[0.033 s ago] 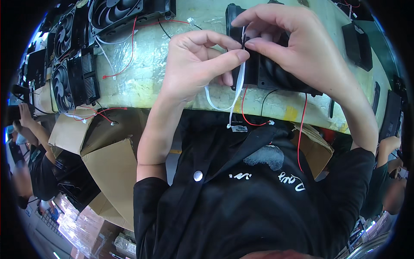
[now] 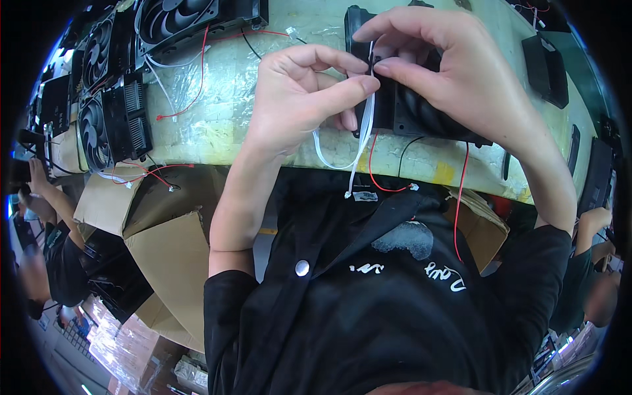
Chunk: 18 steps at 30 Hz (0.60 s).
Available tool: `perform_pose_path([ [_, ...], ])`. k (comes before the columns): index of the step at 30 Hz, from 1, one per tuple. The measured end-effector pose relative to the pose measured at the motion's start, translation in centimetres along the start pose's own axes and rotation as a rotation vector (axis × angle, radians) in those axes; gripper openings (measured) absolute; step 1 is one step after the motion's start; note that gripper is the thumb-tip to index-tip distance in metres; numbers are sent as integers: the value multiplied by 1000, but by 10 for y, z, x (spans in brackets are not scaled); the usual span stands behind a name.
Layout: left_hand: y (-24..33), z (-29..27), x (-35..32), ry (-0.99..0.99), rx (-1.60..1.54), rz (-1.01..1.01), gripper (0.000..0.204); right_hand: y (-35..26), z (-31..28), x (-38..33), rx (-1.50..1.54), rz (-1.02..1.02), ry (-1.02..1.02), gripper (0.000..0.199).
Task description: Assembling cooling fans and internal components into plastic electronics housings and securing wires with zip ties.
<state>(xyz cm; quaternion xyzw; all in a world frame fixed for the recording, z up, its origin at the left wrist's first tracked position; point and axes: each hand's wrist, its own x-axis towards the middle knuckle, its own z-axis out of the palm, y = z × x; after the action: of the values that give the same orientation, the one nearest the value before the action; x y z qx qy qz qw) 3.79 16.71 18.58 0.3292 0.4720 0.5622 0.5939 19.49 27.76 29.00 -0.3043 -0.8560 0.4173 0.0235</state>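
A black cooling-fan unit (image 2: 431,120) lies on the bench below my hands, partly covered by them. My left hand (image 2: 296,99) pinches a white cable (image 2: 367,125) between thumb and fingers at the unit's left side. Just right of it, my right hand (image 2: 454,62) is closed with its thumb tip at the same cable, close to a small dark piece I cannot make out. The cable loops below my left hand, and its white plug (image 2: 348,194) hangs over the bench edge. A red wire (image 2: 373,168) with a white plug also hangs from the unit.
More black fan units (image 2: 178,26) with loose wires stand at the left. A black block (image 2: 545,69) sits at the far right of the plastic-covered bench (image 2: 257,141). Open cardboard boxes (image 2: 168,253) are below the bench edge. Other people work at both sides.
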Motion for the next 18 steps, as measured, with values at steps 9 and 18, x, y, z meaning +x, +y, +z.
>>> perform_pose_path([
  [9, 3, 2, 1, -43, -56, 24, 35, 2, 4, -3, 12, -93, 71, 28],
  [18, 6, 8, -3, -22, -187, 49, 55, 6, 6, -4, 36, -104, 99, 27],
])
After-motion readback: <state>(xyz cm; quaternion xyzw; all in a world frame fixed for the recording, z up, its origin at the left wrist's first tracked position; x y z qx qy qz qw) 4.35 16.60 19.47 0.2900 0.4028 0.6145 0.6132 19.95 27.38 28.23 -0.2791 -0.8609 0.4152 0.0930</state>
